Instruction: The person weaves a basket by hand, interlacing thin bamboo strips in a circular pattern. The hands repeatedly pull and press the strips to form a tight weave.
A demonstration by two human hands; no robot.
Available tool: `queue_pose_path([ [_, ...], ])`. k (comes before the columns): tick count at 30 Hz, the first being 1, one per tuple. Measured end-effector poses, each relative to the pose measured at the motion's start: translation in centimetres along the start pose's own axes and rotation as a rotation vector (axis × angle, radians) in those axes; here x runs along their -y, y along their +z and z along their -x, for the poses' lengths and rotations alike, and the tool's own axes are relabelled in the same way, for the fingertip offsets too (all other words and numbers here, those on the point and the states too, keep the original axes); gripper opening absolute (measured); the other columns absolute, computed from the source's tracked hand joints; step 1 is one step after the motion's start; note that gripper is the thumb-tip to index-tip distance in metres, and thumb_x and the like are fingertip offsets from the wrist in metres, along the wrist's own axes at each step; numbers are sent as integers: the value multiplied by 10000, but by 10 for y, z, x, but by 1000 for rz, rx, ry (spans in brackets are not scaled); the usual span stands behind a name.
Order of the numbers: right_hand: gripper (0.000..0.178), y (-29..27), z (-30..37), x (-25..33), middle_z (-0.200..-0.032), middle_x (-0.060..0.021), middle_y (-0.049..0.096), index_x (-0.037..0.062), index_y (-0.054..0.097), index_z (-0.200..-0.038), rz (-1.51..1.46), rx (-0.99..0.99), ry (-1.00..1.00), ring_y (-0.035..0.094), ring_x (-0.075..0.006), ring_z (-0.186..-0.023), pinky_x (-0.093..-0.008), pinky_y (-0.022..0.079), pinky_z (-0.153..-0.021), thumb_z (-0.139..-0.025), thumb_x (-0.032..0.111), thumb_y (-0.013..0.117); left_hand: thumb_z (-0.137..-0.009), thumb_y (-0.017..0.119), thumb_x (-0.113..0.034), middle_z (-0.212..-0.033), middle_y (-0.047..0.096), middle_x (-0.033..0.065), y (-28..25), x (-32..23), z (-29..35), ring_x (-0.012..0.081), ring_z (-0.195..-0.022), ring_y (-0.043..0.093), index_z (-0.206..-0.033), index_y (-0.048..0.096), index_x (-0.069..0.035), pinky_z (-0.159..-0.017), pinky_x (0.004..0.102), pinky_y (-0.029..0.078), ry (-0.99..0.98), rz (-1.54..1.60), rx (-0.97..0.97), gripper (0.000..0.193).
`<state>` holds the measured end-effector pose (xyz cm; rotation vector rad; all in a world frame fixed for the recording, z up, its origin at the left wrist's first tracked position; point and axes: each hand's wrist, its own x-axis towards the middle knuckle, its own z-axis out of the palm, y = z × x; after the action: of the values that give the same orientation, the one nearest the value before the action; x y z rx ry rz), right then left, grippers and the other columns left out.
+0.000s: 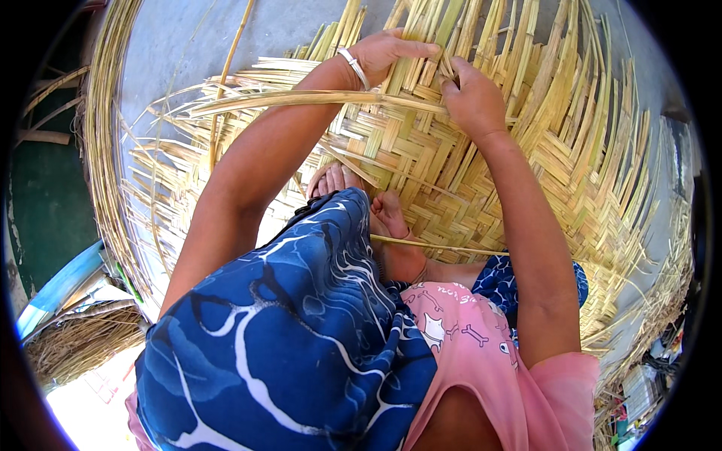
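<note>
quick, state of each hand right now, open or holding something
Left hand: thumb lies across the woven strips; how firmly it grips cannot be told.
Right hand: closed, seemingly pinching a strip.

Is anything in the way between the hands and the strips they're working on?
Nothing visible: the left hand and right hand both touch the strips. One loose strip crosses over the left forearm but doesn't block them.

The woven mat is cut at the far edge. The blue cloth partly hides the legs. Near-right clutter is too small to tell.
</note>
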<state>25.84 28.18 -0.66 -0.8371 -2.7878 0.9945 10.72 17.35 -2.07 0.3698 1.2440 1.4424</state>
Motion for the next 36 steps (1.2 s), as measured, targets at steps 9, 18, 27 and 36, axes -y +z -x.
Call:
queue_pose_path([
  [9,304,2,-8,-17,-930,-181,643,83,603,-1063,-44,55,-78,598,-376,-870,-451,461,-766,-841,289,573,-903,568,-293,-1101,615,103,-17,-14,11,224,-1054,568,-1176,556,-49,-959,421,425,119,352,29,367],
  [18,273,-1,-6,-11,-888,-145,648,66,611,-937,-71,94,30,603,-352,-841,-437,463,-726,-844,320,577,-885,598,-163,-1014,631,58,-30,12,30,206,-982,574,-1078,598,-81,-889,399,461,149,402,-260,209],
  [27,190,16,5,-18,-1005,-87,615,130,616,-1003,-110,-96,-31,602,-306,-860,-408,475,-746,-896,253,519,-875,599,-65,-896,661,69,-30,12,28,149,-779,647,-1025,645,-42,-675,269,562,190,-69,-563,159],
  [36,233,24,21,-11,-1037,-105,559,121,619,-1068,34,-165,-110,609,-324,-832,-430,499,-721,-868,136,501,-821,620,-64,-833,668,76,-28,38,32,134,-677,647,-964,663,-1,-553,244,558,184,-186,-732,162],
])
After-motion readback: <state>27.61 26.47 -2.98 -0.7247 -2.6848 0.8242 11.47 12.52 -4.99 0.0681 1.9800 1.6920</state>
